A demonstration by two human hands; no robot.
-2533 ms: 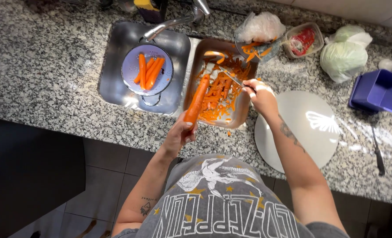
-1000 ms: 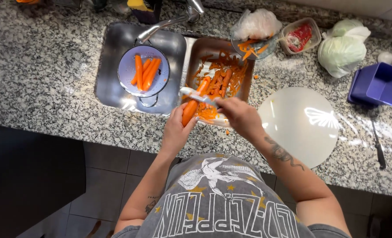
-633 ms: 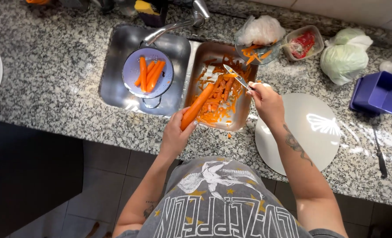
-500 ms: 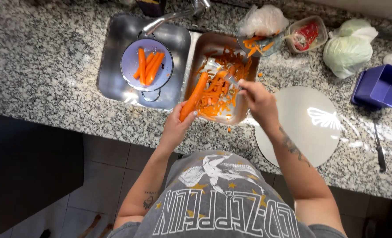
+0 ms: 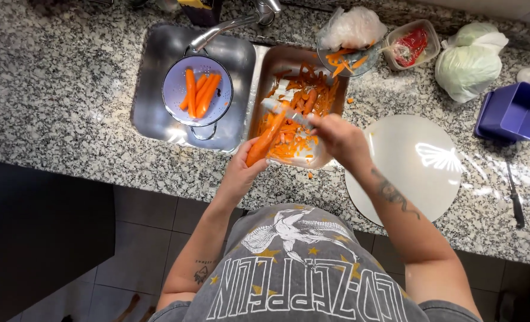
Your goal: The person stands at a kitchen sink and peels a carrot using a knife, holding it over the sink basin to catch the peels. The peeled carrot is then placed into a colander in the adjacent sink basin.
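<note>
My left hand [image 5: 241, 169] grips the near end of a long orange carrot [image 5: 266, 138], holding it slanted over the right basin of a steel sink [image 5: 327, 155]. My right hand [image 5: 339, 138] holds a peeler [image 5: 286, 111] whose blade lies across the carrot's upper part. Orange peelings [image 5: 300, 104] cover the basin floor below. In the left basin a pale blue colander [image 5: 181, 83] holds several peeled carrots [image 5: 199, 92].
A round white board [image 5: 411, 170] lies on the granite counter right of the sink. Behind it are a bagged bowl with carrot pieces [image 5: 348, 48], a small tub of red food [image 5: 409, 45], a cabbage [image 5: 468, 62], a blue box [image 5: 515, 113] and a knife [image 5: 513, 194]. The tap [image 5: 229, 24] reaches over the sink.
My right hand has been stroking the peeler up and down the carrot; it was further up the basin half a second ago and is back on the carrot's upper part now. My left hand stays put.
</note>
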